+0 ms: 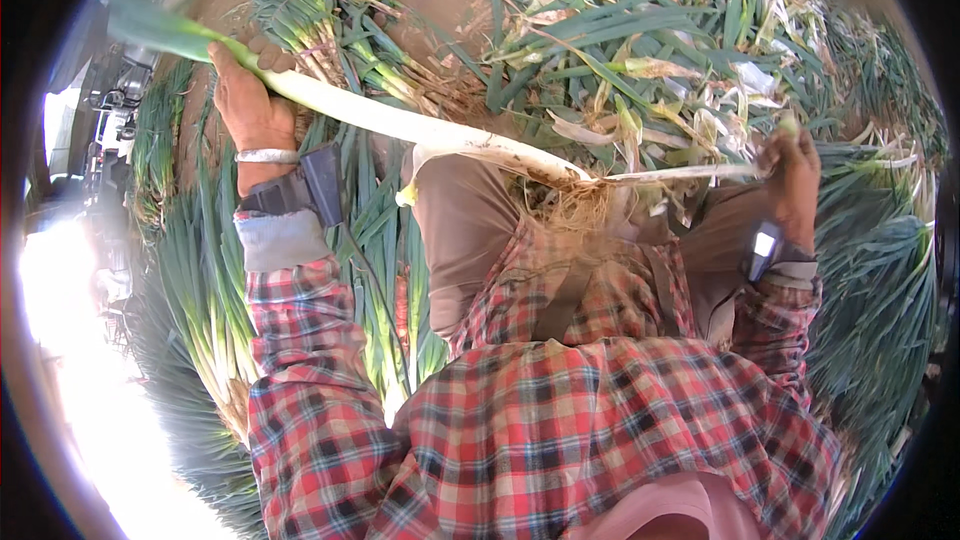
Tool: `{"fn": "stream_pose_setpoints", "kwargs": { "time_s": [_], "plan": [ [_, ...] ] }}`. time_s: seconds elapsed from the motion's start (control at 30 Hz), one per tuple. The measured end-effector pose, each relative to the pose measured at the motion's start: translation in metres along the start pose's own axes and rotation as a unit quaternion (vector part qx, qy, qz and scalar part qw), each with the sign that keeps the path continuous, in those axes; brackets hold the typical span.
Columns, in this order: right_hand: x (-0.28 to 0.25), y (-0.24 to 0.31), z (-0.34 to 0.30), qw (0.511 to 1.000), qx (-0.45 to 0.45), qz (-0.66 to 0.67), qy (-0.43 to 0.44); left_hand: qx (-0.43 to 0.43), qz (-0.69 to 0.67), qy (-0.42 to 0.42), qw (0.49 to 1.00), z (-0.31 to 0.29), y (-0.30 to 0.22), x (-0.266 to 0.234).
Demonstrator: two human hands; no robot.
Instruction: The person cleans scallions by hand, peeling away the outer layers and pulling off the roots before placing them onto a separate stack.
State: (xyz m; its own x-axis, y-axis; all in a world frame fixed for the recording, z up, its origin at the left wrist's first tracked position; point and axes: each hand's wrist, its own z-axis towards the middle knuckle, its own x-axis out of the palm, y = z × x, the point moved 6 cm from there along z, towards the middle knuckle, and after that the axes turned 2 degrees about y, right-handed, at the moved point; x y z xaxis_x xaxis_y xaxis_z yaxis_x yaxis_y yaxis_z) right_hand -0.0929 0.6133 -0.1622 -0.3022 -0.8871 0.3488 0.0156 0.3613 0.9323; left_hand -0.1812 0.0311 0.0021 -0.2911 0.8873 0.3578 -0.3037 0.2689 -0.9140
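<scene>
Stretched across my lap is a long green onion (pixel 400 123), with a white shank, green leaves at the left and a tangle of roots (pixel 573 202) near the middle. My left hand (pixel 250 105) is closed around it where white turns to green. From the root end a thin pale strip of outer skin (pixel 680 174) runs taut to the right, still joined at the roots. The fingers of my right hand (pixel 793 175) pinch the strip's far end. A small loose flap of skin (pixel 407 195) hangs under the shank.
A heap of stripped leaves and skins (pixel 640 70) lies ahead. One bundle of green onions (pixel 300 10) sits at the far left, more green onions (pixel 205 280) beside my left arm, and a big pile (pixel 875 270) on my right. A dark cable (pixel 375 290) trails from my left wrist.
</scene>
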Motion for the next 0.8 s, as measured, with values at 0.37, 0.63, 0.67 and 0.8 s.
{"fn": "stream_pose_setpoints", "kwargs": {
  "time_s": [0.37, 0.63, 0.67, 0.8],
  "plan": [
    [0.161, 0.001, 0.005, 0.925, -0.127, -0.298, 0.198, 0.039, -0.085, -0.026, 0.995, -0.014, -0.04, -0.01],
    [0.336, 0.017, -0.085, 0.883, -0.209, -0.187, 0.375, -0.158, -0.148, 0.087, 0.972, -0.084, 0.016, 0.092],
    [0.331, 0.012, -0.081, 0.905, -0.157, -0.184, 0.35, -0.124, -0.108, 0.144, 0.976, -0.09, 0.012, 0.102],
    [0.323, 0.027, -0.074, 0.914, -0.184, -0.167, 0.322, -0.115, 0.0, 0.166, 0.979, -0.105, -0.003, 0.122]
  ]
}}
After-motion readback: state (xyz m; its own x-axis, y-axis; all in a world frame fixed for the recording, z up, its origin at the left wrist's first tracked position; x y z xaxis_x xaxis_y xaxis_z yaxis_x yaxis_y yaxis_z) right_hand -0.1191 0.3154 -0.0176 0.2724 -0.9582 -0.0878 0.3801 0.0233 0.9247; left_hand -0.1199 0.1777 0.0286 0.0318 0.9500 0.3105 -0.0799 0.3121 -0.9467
